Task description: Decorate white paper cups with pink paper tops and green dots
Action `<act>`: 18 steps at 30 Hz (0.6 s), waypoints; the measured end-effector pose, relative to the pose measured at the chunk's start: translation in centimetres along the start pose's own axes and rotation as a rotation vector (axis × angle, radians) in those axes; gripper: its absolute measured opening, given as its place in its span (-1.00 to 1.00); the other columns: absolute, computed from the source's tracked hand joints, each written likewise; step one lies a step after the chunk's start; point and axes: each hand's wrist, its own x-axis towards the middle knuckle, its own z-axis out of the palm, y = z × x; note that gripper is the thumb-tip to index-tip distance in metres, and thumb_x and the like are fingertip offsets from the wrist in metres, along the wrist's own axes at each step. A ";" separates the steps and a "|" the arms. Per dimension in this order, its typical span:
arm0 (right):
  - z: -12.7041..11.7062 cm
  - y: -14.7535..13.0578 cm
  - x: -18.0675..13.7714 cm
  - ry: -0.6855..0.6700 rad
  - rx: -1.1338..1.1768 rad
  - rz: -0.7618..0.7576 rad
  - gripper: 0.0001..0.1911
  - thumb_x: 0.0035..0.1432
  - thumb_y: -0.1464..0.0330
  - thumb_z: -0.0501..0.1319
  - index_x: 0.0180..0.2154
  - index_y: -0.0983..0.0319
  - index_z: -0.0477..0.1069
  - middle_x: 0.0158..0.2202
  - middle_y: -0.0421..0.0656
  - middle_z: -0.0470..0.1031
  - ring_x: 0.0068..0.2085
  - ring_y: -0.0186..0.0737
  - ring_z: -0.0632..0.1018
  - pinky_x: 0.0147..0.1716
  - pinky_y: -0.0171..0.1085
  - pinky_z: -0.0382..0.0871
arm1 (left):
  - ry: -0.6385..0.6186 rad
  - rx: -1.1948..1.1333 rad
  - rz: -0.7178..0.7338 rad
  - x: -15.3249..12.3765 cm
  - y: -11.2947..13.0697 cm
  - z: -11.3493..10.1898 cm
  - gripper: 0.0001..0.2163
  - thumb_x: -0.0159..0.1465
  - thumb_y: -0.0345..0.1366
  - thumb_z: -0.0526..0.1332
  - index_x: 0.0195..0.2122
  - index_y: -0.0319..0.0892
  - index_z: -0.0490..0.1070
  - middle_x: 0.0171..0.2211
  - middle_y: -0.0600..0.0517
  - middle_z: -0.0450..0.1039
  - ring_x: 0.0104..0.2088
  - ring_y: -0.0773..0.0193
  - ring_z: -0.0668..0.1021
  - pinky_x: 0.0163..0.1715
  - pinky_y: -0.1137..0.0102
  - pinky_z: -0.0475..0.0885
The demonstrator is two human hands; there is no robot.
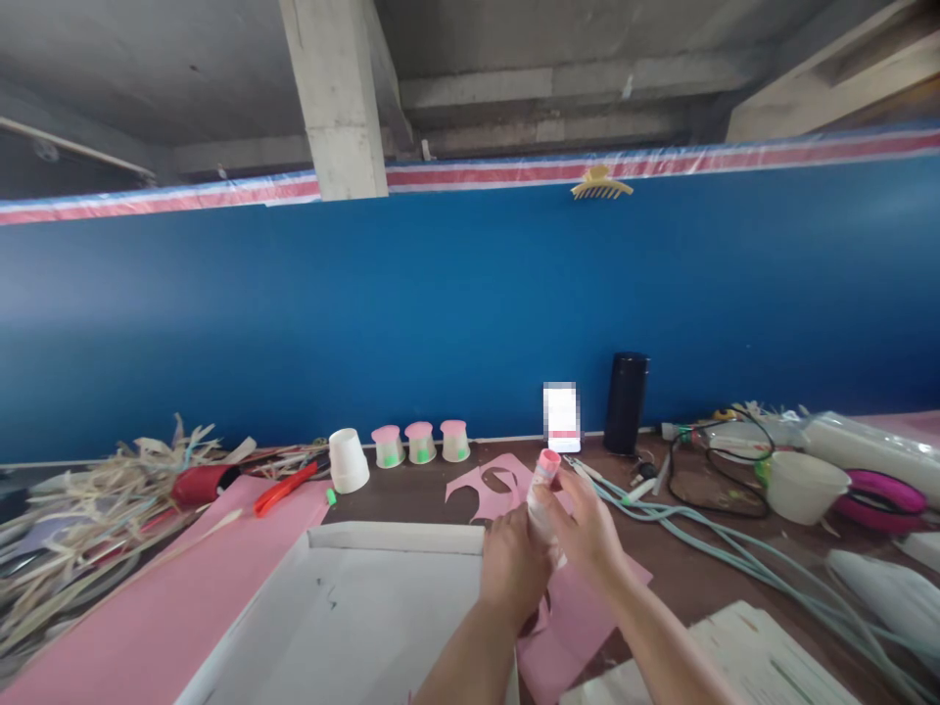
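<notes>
Three small cups [421, 451] stood between eleven and twelve o'clock from the person, pink-topped and green-patched and, to my eye, done; the white cup [348, 465] at eleven showed neither colour, so I judged it left to do. At one o'clock the left hand [518, 553] was closed around a white tube [541, 517], the right hand's [589, 519] fingers curled in at its pink-tipped top.
</notes>
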 end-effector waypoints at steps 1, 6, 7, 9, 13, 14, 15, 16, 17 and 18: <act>0.1 0.0 0.0 -0.021 -0.009 -0.002 -0.71 0.26 0.14 0.08 -0.26 0.18 0.43 -0.28 -0.12 0.52 -0.22 -0.10 0.49 -0.23 -0.22 0.29 | 0.006 0.012 0.001 0.0 -0.1 0.1 -0.70 0.10 -0.30 0.21 -0.11 -0.18 0.39 -0.13 -0.09 0.52 -0.12 0.06 0.49 -0.11 0.28 0.30; 0.5 0.3 0.0 -0.018 -0.035 -0.001 -0.73 0.25 0.16 0.09 -0.20 0.18 0.44 -0.23 -0.11 0.54 -0.17 -0.09 0.51 -0.18 -0.21 0.31 | 0.013 0.017 0.015 0.1 -0.2 0.4 -0.70 0.13 -0.30 0.18 -0.09 -0.17 0.38 -0.13 -0.08 0.51 -0.12 0.06 0.49 -0.11 0.28 0.29; 0.6 0.4 0.1 -0.007 -0.048 0.002 -0.73 0.24 0.17 0.09 -0.19 0.18 0.44 -0.23 -0.11 0.54 -0.17 -0.09 0.51 -0.18 -0.21 0.31 | 0.012 0.015 0.012 0.1 -0.1 0.4 -0.72 0.13 -0.31 0.18 -0.10 -0.14 0.38 -0.14 -0.06 0.52 -0.13 0.07 0.50 -0.12 0.29 0.29; 0.6 0.6 0.2 0.018 -0.076 0.012 -0.73 0.24 0.17 0.09 -0.19 0.18 0.44 -0.24 -0.12 0.54 -0.18 -0.09 0.51 -0.20 -0.22 0.32 | 0.008 0.015 0.001 0.1 0.1 0.3 -0.74 0.13 -0.32 0.18 -0.12 -0.12 0.39 -0.15 -0.03 0.53 -0.13 0.09 0.50 -0.12 0.30 0.29; 0.5 1.0 0.3 0.074 -0.117 0.016 -0.71 0.25 0.18 0.08 -0.18 0.19 0.46 -0.23 -0.10 0.55 -0.17 -0.08 0.51 -0.19 -0.20 0.33 | -0.010 0.020 -0.018 0.0 0.4 0.0 -0.70 0.12 -0.34 0.20 -0.09 -0.11 0.40 -0.11 -0.06 0.52 -0.10 0.08 0.50 -0.09 0.29 0.29; 0.5 1.0 0.4 0.087 -0.131 0.014 -0.71 0.25 0.18 0.08 -0.17 0.19 0.46 -0.22 -0.09 0.55 -0.16 -0.08 0.51 -0.17 -0.19 0.33 | -0.015 0.019 -0.022 0.0 0.5 -0.1 -0.69 0.12 -0.34 0.21 -0.08 -0.11 0.40 -0.09 -0.07 0.52 -0.09 0.07 0.50 -0.09 0.29 0.29; 0.5 1.1 0.4 0.098 -0.149 0.013 -0.71 0.24 0.18 0.08 -0.17 0.20 0.46 -0.21 -0.08 0.55 -0.15 -0.07 0.51 -0.16 -0.18 0.33 | -0.019 0.016 -0.025 0.0 0.5 -0.1 -0.69 0.12 -0.33 0.21 -0.07 -0.11 0.40 -0.08 -0.08 0.51 -0.08 0.07 0.50 -0.08 0.29 0.29; 0.4 1.1 0.4 0.107 -0.171 0.013 -0.71 0.24 0.18 0.08 -0.15 0.20 0.46 -0.20 -0.08 0.56 -0.13 -0.06 0.51 -0.14 -0.17 0.32 | -0.018 0.011 -0.027 0.0 0.5 -0.1 -0.68 0.12 -0.32 0.22 -0.07 -0.11 0.41 -0.08 -0.08 0.51 -0.08 0.06 0.50 -0.08 0.28 0.29; 0.4 1.1 0.4 0.113 -0.195 0.011 -0.71 0.24 0.19 0.08 -0.14 0.20 0.45 -0.18 -0.07 0.56 -0.11 -0.05 0.51 -0.12 -0.15 0.32 | -0.015 0.003 -0.028 0.0 0.6 -0.2 -0.68 0.12 -0.31 0.23 -0.07 -0.11 0.41 -0.08 -0.08 0.51 -0.08 0.06 0.50 -0.08 0.28 0.30; 0.3 1.1 0.4 0.115 -0.221 0.009 -0.71 0.24 0.20 0.08 -0.13 0.20 0.46 -0.17 -0.06 0.56 -0.10 -0.03 0.51 -0.11 -0.14 0.32 | -0.013 -0.004 -0.028 0.0 0.6 -0.1 -0.68 0.11 -0.29 0.24 -0.07 -0.10 0.41 -0.09 -0.07 0.52 -0.09 0.06 0.51 -0.08 0.28 0.30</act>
